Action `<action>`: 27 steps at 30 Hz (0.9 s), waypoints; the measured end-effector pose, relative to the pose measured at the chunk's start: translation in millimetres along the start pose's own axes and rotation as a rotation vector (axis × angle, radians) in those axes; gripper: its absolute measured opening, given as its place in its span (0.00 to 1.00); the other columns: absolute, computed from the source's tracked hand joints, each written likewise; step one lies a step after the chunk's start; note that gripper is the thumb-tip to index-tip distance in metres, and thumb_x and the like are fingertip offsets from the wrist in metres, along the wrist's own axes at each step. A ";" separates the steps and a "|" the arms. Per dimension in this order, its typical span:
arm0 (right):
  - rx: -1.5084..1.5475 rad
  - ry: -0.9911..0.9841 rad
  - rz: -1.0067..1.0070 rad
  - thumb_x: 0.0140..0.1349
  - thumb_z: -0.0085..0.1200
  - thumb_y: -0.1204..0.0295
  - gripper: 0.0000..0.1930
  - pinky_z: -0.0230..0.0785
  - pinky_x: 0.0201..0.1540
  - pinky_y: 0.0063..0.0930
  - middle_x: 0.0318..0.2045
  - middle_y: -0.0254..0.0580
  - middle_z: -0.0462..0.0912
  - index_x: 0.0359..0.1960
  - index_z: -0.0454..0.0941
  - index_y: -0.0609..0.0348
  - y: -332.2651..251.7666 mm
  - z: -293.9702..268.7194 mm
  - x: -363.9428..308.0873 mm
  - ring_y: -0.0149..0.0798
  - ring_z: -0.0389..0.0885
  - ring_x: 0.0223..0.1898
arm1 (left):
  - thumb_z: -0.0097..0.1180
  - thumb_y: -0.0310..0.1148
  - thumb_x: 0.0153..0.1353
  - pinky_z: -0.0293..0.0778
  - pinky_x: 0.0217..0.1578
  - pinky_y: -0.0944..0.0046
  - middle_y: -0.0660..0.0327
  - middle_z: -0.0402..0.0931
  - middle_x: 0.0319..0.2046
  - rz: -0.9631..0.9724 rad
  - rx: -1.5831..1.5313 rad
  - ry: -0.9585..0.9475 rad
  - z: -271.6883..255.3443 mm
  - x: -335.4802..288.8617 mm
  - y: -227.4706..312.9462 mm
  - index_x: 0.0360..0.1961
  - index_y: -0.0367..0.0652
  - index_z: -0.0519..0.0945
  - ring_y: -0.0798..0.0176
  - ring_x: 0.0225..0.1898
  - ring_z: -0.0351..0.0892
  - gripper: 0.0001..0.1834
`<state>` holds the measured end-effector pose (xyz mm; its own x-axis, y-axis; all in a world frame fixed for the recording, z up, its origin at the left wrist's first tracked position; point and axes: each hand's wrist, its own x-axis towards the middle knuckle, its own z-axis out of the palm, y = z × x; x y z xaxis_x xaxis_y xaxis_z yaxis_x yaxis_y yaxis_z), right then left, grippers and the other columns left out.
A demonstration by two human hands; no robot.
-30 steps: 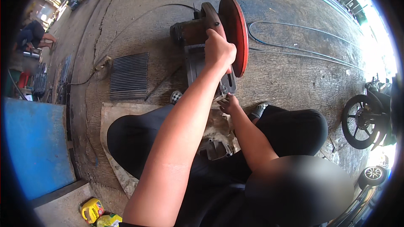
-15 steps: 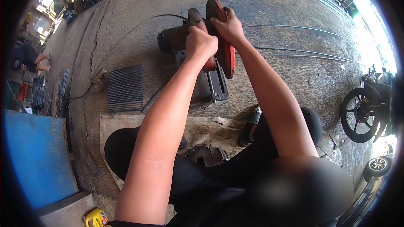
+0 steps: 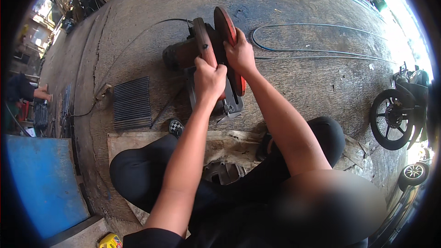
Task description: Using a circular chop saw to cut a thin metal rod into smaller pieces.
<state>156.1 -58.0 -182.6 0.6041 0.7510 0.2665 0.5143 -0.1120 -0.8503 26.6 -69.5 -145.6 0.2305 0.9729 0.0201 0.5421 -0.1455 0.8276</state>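
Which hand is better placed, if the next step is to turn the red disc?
Probably the right hand: it touches the red disc. The left hand looks less free, because it is wrapped around the machine handle, to the left of the disc.

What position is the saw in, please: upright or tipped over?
Upright: the saw rests on the floor on its grey base, the red handle above, in the left hand.
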 end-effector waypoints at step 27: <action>-0.051 0.105 0.023 0.57 0.57 0.65 0.25 0.72 0.43 0.46 0.39 0.60 0.80 0.55 0.70 0.63 35.9 15.8 -50.3 0.60 0.80 0.41 | 0.56 0.26 0.45 0.73 0.44 0.46 0.34 0.76 0.40 -0.037 -0.079 0.125 33.1 -40.1 -46.9 0.57 0.33 0.61 0.33 0.42 0.77 0.35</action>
<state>134.5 -89.5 -233.7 0.6750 0.6759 0.2958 0.5286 -0.1633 -0.8330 18.6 -107.7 -203.9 0.1065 0.9928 0.0544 0.4822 -0.0994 0.8704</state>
